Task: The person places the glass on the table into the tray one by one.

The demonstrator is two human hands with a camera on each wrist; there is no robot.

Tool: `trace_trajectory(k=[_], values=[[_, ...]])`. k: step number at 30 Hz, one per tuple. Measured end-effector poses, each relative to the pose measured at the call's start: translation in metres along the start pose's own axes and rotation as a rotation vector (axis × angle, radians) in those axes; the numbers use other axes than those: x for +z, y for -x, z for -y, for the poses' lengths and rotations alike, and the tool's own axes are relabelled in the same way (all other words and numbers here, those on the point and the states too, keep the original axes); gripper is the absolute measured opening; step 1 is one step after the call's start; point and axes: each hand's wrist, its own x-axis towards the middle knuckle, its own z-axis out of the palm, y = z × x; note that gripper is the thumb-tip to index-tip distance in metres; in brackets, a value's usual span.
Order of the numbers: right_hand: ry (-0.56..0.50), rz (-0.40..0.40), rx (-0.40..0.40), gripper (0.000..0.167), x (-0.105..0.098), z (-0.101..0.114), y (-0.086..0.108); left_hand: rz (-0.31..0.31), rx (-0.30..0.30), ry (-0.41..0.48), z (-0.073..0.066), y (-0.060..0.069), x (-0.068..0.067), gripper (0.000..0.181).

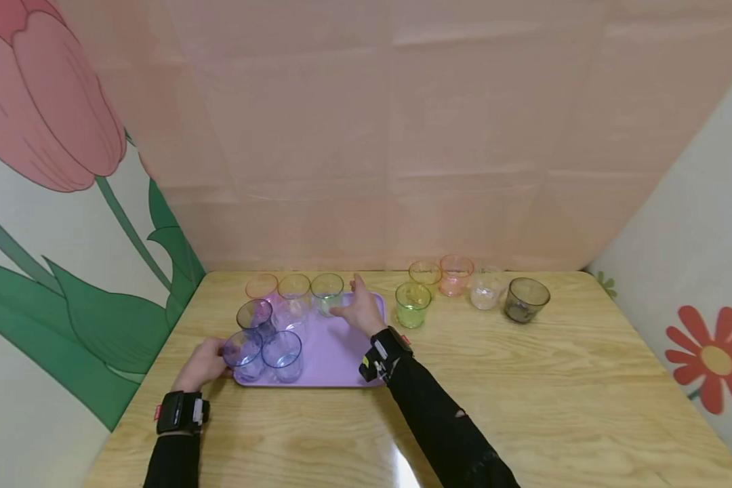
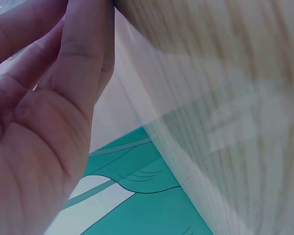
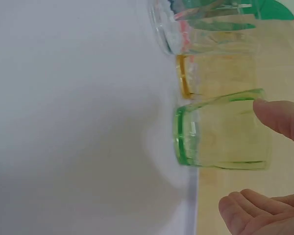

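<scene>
Tray (image 1: 335,362): open room front-right; right fingers (image 3: 235,213) spread beside green glass (image 1: 327,293); left fingers (image 2: 82,54) near edge, grip unclear.

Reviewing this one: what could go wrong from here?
The right hand is open close beside the green glass on the tray; a careless brush might topple it.

The left hand is near the leftmost blue glass, which stands close to another blue glass; a nudge could knock them together.

The tray's load is mostly toward its left, so lifting might tilt it that way.
</scene>
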Motion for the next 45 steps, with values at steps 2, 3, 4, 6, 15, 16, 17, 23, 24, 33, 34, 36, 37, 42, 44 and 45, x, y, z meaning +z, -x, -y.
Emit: trace_trajectory(k=[2,3,4,6,15,16,17,23,24,33,34,36,37,42,44,45], values=[[-0.009,-0.003,0.002,0.103,-0.003,0.002,0.003,0.003,-0.007,-0.006,0.0,0.0,-0.001,0.021],[-0.007,-0.006,-0.001,0.102,-0.004,0.003,0.004,0.005,-0.009,-0.009,0.0,0.0,-0.002,0.022],[-0.004,-0.007,-0.005,0.102,-0.006,0.004,0.005,0.004,-0.009,-0.011,0.0,0.0,-0.002,0.022],[-0.002,-0.013,-0.011,0.1,-0.008,0.005,0.007,0.007,-0.011,-0.015,0.001,0.0,-0.002,0.023],[-0.062,-0.027,-0.07,0.094,-0.02,0.004,0.02,0.011,-0.019,-0.003,0.001,0.001,0.002,0.021],[-0.073,-0.031,-0.07,0.093,-0.021,0.004,0.022,0.012,-0.027,0.002,0.001,0.001,0.002,0.02],[-0.09,-0.038,-0.076,0.091,-0.023,0.004,0.023,0.013,-0.032,0.002,0.001,0.001,0.002,0.019],[-0.196,-0.169,-0.148,0.07,-0.031,0.003,0.03,0.018,-0.022,0.019,-0.001,0.001,0.002,0.017],[-0.207,-0.197,-0.161,0.067,-0.033,0.002,0.03,0.017,-0.017,0.024,-0.001,0.001,0.001,0.017],[-0.241,-0.367,-0.207,0.054,-0.05,-0.01,0.04,0.015,0.009,0.036,-0.001,0.001,0.001,0.015],[-0.229,-0.373,-0.225,0.054,-0.052,-0.013,0.041,0.013,0.01,0.036,-0.001,0.001,0.001,0.014],[-0.194,-0.386,-0.253,0.054,-0.056,-0.019,0.042,0.011,0.008,0.039,0.0,0.001,0.002,0.014],[-0.17,-0.401,-0.267,0.054,-0.058,-0.022,0.043,0.009,0.008,0.035,-0.001,0.001,0.002,0.014],[-0.062,-0.49,-0.265,0.054,-0.068,-0.036,0.045,0.007,-0.005,0.029,-0.001,0.0,0.003,0.015],[-0.045,-0.521,-0.257,0.055,-0.07,-0.042,0.045,0.008,-0.005,0.029,-0.001,0.0,0.002,0.015],[-0.04,-0.538,-0.255,0.055,-0.071,-0.046,0.045,0.007,-0.002,0.03,-0.001,0.0,0.002,0.015]])
